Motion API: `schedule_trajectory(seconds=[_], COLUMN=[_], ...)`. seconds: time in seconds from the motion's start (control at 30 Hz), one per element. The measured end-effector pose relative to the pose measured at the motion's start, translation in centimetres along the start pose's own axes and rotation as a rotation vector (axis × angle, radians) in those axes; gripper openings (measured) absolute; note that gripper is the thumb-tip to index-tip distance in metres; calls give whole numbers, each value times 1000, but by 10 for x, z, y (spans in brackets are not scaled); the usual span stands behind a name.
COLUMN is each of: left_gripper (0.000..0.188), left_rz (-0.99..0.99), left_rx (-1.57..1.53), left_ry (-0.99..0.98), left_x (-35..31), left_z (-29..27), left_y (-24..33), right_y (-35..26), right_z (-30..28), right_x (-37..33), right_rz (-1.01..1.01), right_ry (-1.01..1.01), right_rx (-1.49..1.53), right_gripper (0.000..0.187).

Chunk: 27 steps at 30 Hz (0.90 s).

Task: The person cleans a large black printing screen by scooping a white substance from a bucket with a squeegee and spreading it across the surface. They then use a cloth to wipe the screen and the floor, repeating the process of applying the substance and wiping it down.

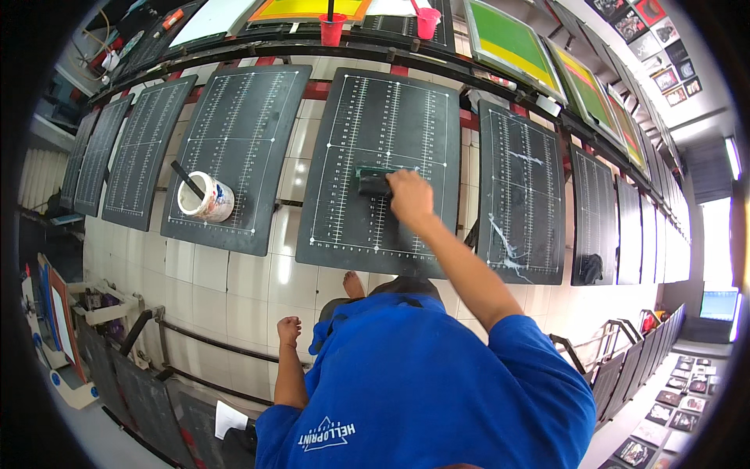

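My right hand (410, 197) is closed around one end of a short squeegee (374, 184), black with a dark green edge. The squeegee lies against a dark printing board (336, 184), which is marked with white ruler lines and stands straight in front of me. Whether its edge presses on the surface cannot be made out. Off to my left, below the boards, my left hand (289, 331) hangs over the floor with curled fingers and nothing visible in it.
A paint-smeared white tub (206, 197) with a dark stick stands on the board to the left. White streaks mark the right-hand board (508, 246). Beyond run dark rails (355, 53), framed screens (516, 48) and red cups (331, 30). A rail (215, 340) crosses behind me.
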<state>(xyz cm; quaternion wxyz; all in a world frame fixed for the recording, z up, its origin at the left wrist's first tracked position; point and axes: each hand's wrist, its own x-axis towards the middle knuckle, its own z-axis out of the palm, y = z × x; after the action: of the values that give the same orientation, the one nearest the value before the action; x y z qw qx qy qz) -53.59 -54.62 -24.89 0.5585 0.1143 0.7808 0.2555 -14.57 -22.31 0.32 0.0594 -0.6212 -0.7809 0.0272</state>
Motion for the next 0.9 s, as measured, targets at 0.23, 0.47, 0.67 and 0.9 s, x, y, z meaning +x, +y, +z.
schedule_trajectory(seconds=[0.23, 0.47, 0.67, 0.9], left_gripper=[40, 27, 57, 39], left_rz=[7, 209, 91, -104], left_rx=[156, 163, 83, 58], left_ry=[19, 32, -54, 12], left_x=[60, 59, 11, -64], left_z=[33, 102, 137, 176], left_y=[13, 60, 64, -25], right_y=[35, 172, 348, 459], right_z=[-8, -49, -90, -81], right_x=[-93, -103, -95, -56], right_rz=[-110, -27, 481, 890], right_ry=[131, 322, 356, 83], right_rx=[-16, 145, -18, -118], right_gripper=[54, 52, 41, 26])
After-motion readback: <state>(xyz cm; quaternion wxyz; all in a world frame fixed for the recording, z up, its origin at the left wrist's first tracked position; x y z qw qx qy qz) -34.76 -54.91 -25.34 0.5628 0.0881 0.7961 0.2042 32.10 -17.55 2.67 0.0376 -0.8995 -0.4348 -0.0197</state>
